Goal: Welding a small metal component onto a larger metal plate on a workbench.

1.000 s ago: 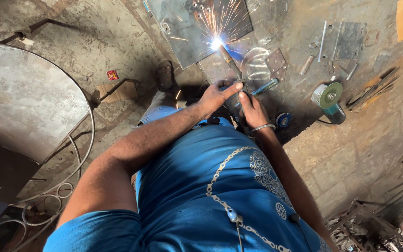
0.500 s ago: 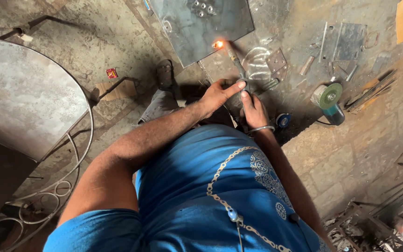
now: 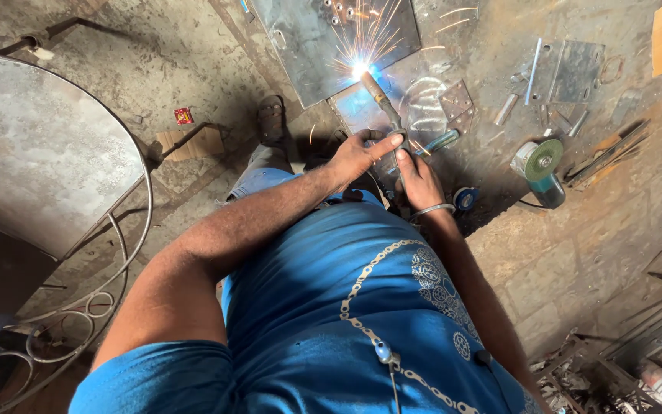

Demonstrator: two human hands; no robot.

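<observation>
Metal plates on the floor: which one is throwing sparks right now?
The big grey plate straight ahead, at the tip of the welding rod held by both hands. The arc flares at its lower right edge. The smaller square plate off to the right lies untouched.

my left hand (image 3: 356, 156) and my right hand (image 3: 418, 178) grip welding rod holder (image 3: 389, 116) | sparks at steel plate (image 3: 308, 42) | angle grinder (image 3: 542, 170) lies right

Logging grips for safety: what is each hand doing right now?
Left hand: closed on the welding electrode holder.
Right hand: closed on the same holder, lower down.
</observation>
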